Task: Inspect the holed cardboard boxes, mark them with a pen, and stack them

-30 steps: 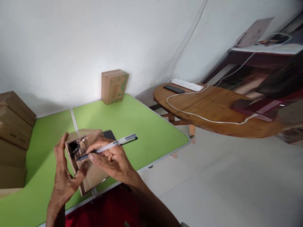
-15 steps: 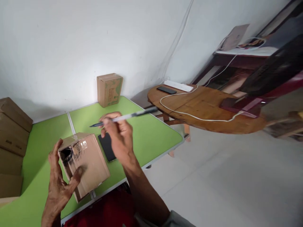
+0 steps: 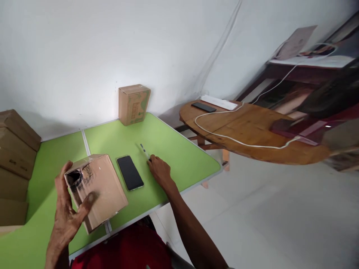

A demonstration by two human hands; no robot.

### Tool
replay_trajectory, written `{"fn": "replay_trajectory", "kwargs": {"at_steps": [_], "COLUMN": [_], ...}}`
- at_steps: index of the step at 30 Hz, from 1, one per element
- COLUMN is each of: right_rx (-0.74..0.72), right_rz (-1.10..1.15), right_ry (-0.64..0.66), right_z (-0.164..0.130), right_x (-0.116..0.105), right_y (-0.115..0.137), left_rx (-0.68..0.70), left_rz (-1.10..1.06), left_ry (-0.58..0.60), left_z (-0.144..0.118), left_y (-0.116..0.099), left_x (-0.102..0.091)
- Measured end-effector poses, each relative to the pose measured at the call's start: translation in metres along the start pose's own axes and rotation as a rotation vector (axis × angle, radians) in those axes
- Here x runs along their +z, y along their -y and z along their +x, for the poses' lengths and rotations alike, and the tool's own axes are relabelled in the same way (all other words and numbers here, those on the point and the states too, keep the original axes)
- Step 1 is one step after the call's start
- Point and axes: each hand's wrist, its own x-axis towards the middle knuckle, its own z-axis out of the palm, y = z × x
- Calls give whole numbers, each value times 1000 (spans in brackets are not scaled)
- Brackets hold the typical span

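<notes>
My left hand (image 3: 68, 213) grips a small cardboard box (image 3: 105, 190) by its left side, thumb on the top face and fingers round the far left edge. A dark hole with black scribbled marks around it shows at the box's upper left corner. My right hand (image 3: 160, 170) is closed round one end of a pen (image 3: 144, 150), low at the green table's surface. The pen's other end points away toward the wall. Between the box and my right hand lies a black smartphone (image 3: 130, 172).
The green folding table (image 3: 185, 160) stands against a white wall. An upright printed carton (image 3: 134, 104) is at its back edge, and stacked cardboard boxes (image 3: 17, 149) are at the left. To the right, a wooden table (image 3: 238, 127) carries a dark phone (image 3: 203, 107), a white power strip (image 3: 218, 102) and a cable.
My right hand has moved down and right with the pen, from above the smartphone to the table surface, uncovering the phone. The left hand keeps its hold on the box.
</notes>
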Motion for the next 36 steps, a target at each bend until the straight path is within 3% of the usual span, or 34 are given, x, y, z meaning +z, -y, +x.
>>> {"fn": "replay_trajectory", "kwargs": {"at_steps": [4, 7, 12, 15, 20, 24, 28, 31, 36], "right_rx": [14, 1, -39, -16, 31, -10, -34, -51, -328], "right_rz": [-8, 21, 127, 212, 435, 691, 1223, 1678, 1833], "right_ry": [-6, -25, 76, 97, 141, 203, 331, 449, 685], "right_z": [-4, -24, -65, -71, -69, -85, -113, -134, -163], "right_x": [-6, -8, 10, 21, 29, 28, 12, -12, -50], "right_y": [4, 17, 46, 54, 39, 14, -7, -5, 42], "left_rx": [-83, -81, -94, -96, -71, -59, -57, -76, -42], "left_rz": [-21, -20, -4, -8, -32, -45, -56, -73, -65], "left_ry": [-11, -25, -44, -40, -8, -36, -47, -32, -7], "left_z": [6, 9, 7, 7, 9, 7, 5, 5, 5], "left_y": [-4, -9, -22, -19, 1, 7, 8, 7, 4], "left_x": [-4, -3, 2, 0, -5, -5, -4, -5, -4]}}
